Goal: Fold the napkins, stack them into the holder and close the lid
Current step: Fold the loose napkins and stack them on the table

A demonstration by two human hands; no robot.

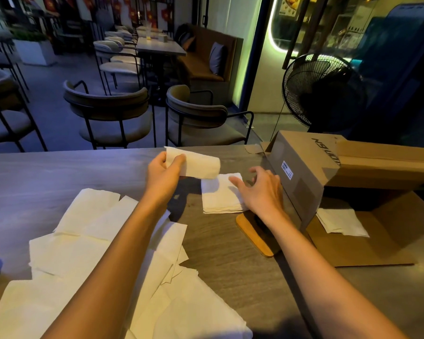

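My left hand (163, 176) grips a folded white napkin (198, 165) by its left end and holds it above the table. Under it lies a neat stack of folded napkins (218, 199). My right hand (262, 189) hovers over the stack's right edge with fingers spread, the fingertips touching or just above the top sheet. Several unfolded napkins (88, 241) lie spread at the near left. A wooden piece with rounded corners (252, 237), perhaps the holder's lid or base, lies under my right wrist, partly hidden.
A cardboard box (311, 165) lies on its side at the right, its flap (382, 241) flat on the table with a few napkins (340, 221) on it. Chairs (108, 111) stand beyond the table's far edge. A black fan (321, 91) stands behind the box.
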